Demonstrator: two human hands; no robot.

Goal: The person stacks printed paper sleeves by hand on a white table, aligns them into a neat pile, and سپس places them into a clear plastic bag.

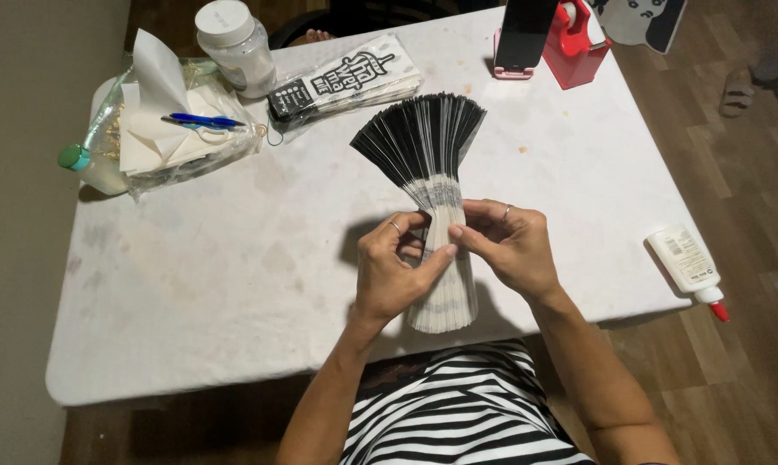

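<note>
Two bare hands pinch a thick stack of black-and-white paper strips (436, 202) at its narrow middle, above the near edge of a worn white rectangular table (234, 284). The left hand (395, 271) curls closed around the stack's left side, thumb pressed to the front; the right hand (511, 244), fingers bent and shut on the paper, grips from the right, its fingertips meeting the left thumb. Above both hands the strips splay into a black fan; below them the pale ends hang together toward a striped lap. Farther up the table from the fan lies a flat printed black-and-white packet (347, 79), with a clear plastic bag of papers and a blue pen (201, 120) to its left. A red tape dispenser (576, 45) stands beyond the fan to the right, and a white glue bottle with a red tip (687, 265) lies at the table's right edge.
</note>
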